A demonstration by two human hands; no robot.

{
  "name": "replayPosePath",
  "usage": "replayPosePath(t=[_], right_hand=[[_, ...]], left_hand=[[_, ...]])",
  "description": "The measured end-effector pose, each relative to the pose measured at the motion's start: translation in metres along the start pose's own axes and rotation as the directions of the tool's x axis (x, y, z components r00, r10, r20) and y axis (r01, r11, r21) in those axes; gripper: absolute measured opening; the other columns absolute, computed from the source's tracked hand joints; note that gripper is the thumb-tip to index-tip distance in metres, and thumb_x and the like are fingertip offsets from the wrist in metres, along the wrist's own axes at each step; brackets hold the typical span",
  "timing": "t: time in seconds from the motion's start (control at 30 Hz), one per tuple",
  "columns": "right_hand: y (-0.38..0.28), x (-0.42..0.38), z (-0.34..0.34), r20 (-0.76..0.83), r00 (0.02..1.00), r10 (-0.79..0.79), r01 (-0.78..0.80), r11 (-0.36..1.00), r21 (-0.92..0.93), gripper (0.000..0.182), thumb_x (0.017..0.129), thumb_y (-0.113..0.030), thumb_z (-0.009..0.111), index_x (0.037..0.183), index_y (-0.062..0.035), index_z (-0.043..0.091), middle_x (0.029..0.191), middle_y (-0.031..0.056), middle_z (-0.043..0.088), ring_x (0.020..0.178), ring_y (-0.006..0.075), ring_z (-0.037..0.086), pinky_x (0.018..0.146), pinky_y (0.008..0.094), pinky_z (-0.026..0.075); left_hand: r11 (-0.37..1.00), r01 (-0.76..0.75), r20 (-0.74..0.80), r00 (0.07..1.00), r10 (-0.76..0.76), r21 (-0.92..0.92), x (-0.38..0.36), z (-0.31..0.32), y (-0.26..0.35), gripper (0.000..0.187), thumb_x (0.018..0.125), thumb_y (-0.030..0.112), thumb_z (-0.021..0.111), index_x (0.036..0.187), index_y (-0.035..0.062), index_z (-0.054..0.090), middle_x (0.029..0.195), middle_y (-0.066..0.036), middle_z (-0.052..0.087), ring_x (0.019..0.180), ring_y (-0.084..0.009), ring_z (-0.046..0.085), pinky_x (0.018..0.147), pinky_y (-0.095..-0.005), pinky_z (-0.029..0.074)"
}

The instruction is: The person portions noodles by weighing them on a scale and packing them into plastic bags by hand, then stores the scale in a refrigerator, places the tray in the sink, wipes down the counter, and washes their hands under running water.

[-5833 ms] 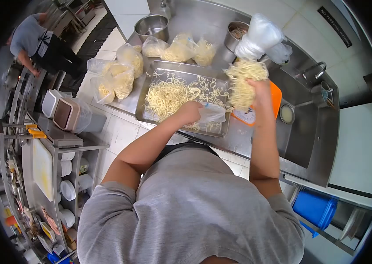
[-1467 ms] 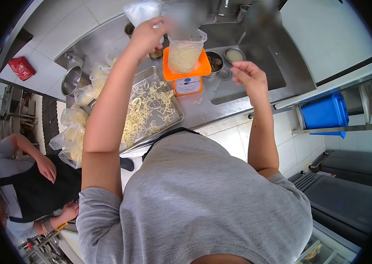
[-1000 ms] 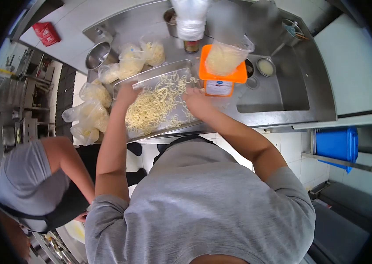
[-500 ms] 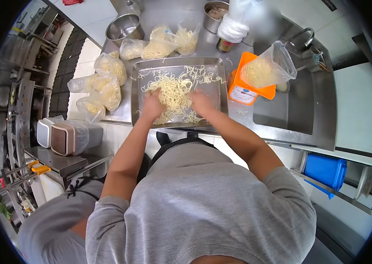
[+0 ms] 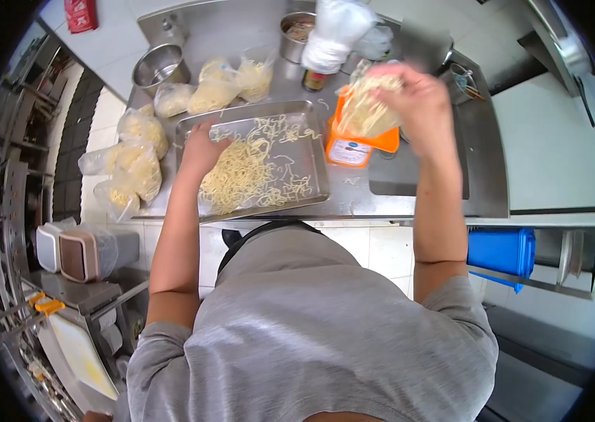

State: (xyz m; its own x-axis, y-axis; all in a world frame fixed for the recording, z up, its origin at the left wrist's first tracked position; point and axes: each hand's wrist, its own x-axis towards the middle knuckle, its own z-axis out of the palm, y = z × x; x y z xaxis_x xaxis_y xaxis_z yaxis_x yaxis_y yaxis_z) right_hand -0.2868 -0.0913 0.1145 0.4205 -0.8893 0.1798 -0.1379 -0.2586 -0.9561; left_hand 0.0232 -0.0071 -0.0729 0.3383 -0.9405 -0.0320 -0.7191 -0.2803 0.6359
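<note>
Pale noodles [image 5: 238,176] lie loose in a shallow metal tray [image 5: 317,151], heaped toward its left and front. My left hand [image 5: 205,148] rests at the tray's left side beside the heap, fingers apart, gripping nothing that I can see. Raised over the orange container [image 5: 382,141], my right hand [image 5: 417,98] is closed on a bunch of noodles, slightly blurred. Just below it, a clear plastic bag [image 5: 368,123] with noodles inside sits on the container; the hand and bunch hide most of its mouth.
Several tied bags of noodles [image 5: 146,169] sit left of and behind the tray. Farther back are a steel pot [image 5: 160,67], a pot with brownish contents [image 5: 297,35], a bottle [image 5: 314,81] and a white bundle [image 5: 336,35]. The sink [image 5: 477,155] lies right.
My right hand has left the tray and risen to the right, over the bag, with noodles. My left hand has moved toward the tray's back left. The tray now sits slanted.
</note>
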Motion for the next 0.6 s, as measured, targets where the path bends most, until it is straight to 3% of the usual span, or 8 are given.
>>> replayPosePath(t=[0.07,0.13,0.17,0.27,0.3,0.4,0.53,0.6], right_hand=[[-0.020,0.010,-0.023,-0.130,0.987,-0.098,0.106,0.993,0.057,0.025,0.076,0.005,0.064,0.102,0.0059,0.062,0.089,0.0113,0.066,0.076,0.0127,0.063,0.069,0.0231,0.051],[-0.024,0.020,-0.048,-0.213,0.957,-0.195,0.152,0.967,-0.204,0.019,0.076,0.003,0.064,0.095,0.0034,0.066,0.086,0.0086,0.068,0.072,0.0096,0.062,0.065,0.0197,0.049],[-0.025,0.022,-0.051,-0.246,0.952,-0.182,0.132,0.970,-0.205,0.021,0.076,0.002,0.063,0.096,0.0032,0.066,0.084,0.0085,0.068,0.072,0.0096,0.062,0.064,0.0216,0.049],[0.006,0.030,-0.066,-0.175,0.957,-0.232,0.110,0.848,-0.519,0.022,0.076,0.000,0.061,0.098,0.0017,0.066,0.084,0.0107,0.068,0.072,0.0130,0.063,0.066,0.0249,0.049],[0.013,0.028,-0.069,-0.085,0.974,-0.212,0.105,0.744,-0.660,0.024,0.077,-0.004,0.059,0.100,-0.0003,0.065,0.086,0.0128,0.068,0.074,0.0189,0.065,0.069,0.0286,0.050],[0.038,0.030,-0.071,-0.023,0.995,-0.100,0.061,0.758,-0.649,0.024,0.078,-0.007,0.057,0.100,-0.0012,0.065,0.089,0.0153,0.068,0.078,0.0247,0.065,0.073,0.0312,0.050],[0.021,0.035,-0.072,-0.016,1.000,0.014,-0.021,0.549,-0.836,0.026,0.077,-0.006,0.059,0.102,-0.0030,0.065,0.090,0.0183,0.066,0.084,0.0282,0.065,0.077,0.0336,0.049],[0.028,0.040,-0.079,0.013,1.000,-0.019,0.022,0.627,-0.779,0.028,0.075,-0.005,0.061,0.103,-0.0040,0.065,0.087,0.0143,0.066,0.081,0.0222,0.063,0.076,0.0308,0.048]], left_hand=[[0.994,-0.052,0.066,0.996,0.058,-0.093,-0.004,0.008,0.021,0.061,0.076,0.029,0.070,0.126,0.0031,0.049,0.129,-0.022,0.046,0.118,-0.0356,0.047,0.097,-0.0384,0.041],[0.976,-0.115,0.090,0.987,0.133,-0.184,-0.007,0.020,0.030,0.060,0.076,0.029,0.070,0.126,0.0031,0.049,0.129,-0.022,0.046,0.118,-0.0354,0.048,0.097,-0.0381,0.041],[0.978,-0.140,0.105,0.982,0.157,-0.153,-0.010,0.021,0.039,0.060,0.077,0.030,0.069,0.127,0.0039,0.049,0.130,-0.021,0.046,0.119,-0.0345,0.047,0.098,-0.0380,0.040],[0.968,-0.191,0.129,0.968,0.213,-0.164,-0.013,0.032,0.039,0.062,0.077,0.030,0.069,0.129,0.0046,0.048,0.130,-0.021,0.047,0.119,-0.0337,0.047,0.099,-0.0377,0.039],[0.970,-0.165,0.149,0.970,0.192,-0.177,-0.016,0.030,0.042,0.063,0.077,0.031,0.069,0.129,0.0048,0.047,0.130,-0.021,0.047,0.120,-0.0336,0.047,0.099,-0.0376,0.039],[0.977,-0.095,0.182,0.975,0.131,-0.191,-0.021,0.024,0.046,0.065,0.077,0.032,0.070,0.131,0.0055,0.047,0.130,-0.021,0.048,0.119,-0.0332,0.048,0.099,-0.0373,0.038],[0.982,-0.052,0.174,0.981,0.084,-0.181,-0.023,0.024,0.038,0.065,0.077,0.034,0.070,0.131,0.0065,0.046,0.129,-0.021,0.049,0.117,-0.0329,0.050,0.096,-0.0371,0.041],[0.983,-0.039,0.178,0.982,0.071,-0.180,-0.025,0.023,0.039,0.065,0.076,0.034,0.070,0.131,0.0069,0.046,0.128,-0.021,0.049,0.114,-0.0328,0.052,0.095,-0.0373,0.042]])
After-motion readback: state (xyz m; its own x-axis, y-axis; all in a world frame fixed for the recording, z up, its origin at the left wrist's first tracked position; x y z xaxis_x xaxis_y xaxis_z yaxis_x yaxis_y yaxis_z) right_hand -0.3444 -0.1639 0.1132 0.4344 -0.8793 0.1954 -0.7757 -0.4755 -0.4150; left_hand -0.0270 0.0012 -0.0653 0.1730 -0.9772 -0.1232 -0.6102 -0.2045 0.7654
